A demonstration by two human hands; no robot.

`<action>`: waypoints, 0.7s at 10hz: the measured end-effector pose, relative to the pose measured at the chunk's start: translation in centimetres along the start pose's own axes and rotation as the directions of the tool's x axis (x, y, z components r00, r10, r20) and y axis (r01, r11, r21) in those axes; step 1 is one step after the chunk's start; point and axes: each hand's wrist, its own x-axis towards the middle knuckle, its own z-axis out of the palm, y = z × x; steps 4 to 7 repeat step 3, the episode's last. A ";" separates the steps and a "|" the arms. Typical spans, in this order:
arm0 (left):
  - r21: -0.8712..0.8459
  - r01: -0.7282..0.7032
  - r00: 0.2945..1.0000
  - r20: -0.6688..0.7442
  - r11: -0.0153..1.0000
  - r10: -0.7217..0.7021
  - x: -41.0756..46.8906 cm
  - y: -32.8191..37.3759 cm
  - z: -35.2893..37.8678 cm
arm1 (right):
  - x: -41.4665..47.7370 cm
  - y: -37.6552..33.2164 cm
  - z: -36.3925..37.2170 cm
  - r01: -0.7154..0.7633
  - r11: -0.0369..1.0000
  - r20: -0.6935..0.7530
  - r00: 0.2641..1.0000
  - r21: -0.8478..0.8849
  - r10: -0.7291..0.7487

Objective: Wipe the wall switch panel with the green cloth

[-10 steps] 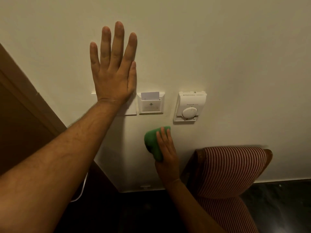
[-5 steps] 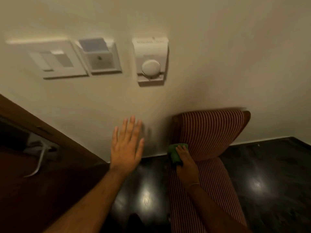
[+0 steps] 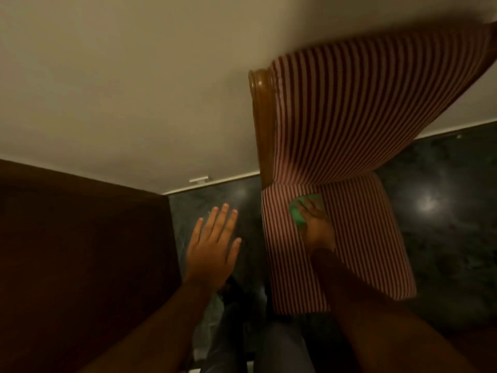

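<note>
The green cloth [image 3: 297,212] lies bunched on the striped chair seat [image 3: 363,224], under the right hand [image 3: 316,224].

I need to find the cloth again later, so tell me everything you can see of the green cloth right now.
The green cloth is a small, soft, bunched wad, bright green and somewhat blurred. It lies low on the striped chair seat near the backrest, under the fingers of the right hand, which cover its right part. Only its left edge and top show.

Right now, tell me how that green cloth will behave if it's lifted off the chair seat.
The green cloth looks bunched under the right hand, so it is probably soft and floppy. Small beside the hand, it is likely light. Resting on the striped chair seat, it should not roll.
</note>
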 end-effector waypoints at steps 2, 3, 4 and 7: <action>0.032 0.008 0.995 0.102 0.999 -0.011 0.0 -0.9 0.9 | -0.4 0.5 2.8 -0.004 0.986 0.002 1.000 -0.165 0.005; 0.041 0.026 0.998 0.063 0.999 -0.029 -0.1 -1.3 -1.4 | -2.4 -0.8 1.4 0.060 0.969 0.036 0.998 -0.242 -0.053; 0.041 0.026 0.998 0.063 0.999 -0.029 -0.1 -1.3 -1.4 | -2.4 -0.8 1.4 0.060 0.969 0.036 0.998 -0.242 -0.053; 0.041 0.026 0.998 0.063 0.999 -0.029 -0.1 -1.3 -1.4 | -2.4 -0.8 1.4 0.060 0.969 0.036 0.998 -0.242 -0.053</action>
